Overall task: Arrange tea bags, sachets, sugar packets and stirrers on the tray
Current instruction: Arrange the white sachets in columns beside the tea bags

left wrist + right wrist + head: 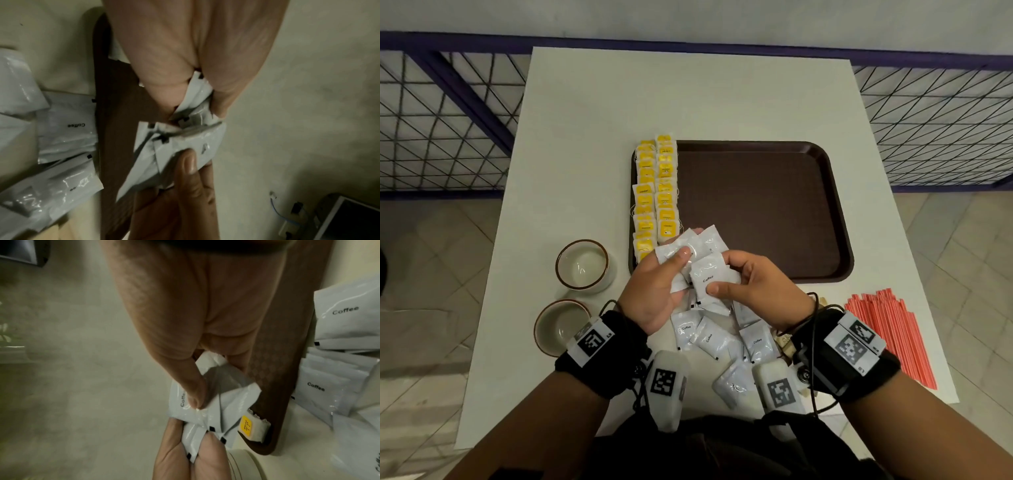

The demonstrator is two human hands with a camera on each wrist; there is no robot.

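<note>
white surface [592,120] carries brown tray [763,212]; yellow tea bags [655,192] sit in two columns along its left edge. red stirrers [890,339] lie right of tray, loose coffee sachets [719,339] near me. my left hand [654,291] grips a fan of sachets [693,248]; my right hand [760,287] pinches one sachet [709,277] over the tray's near-left corner.

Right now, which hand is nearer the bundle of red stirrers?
Right. The right hand holds white coffee sachets just left of the red stirrers; the left hand sits farther left, beside the two bowls.
</note>
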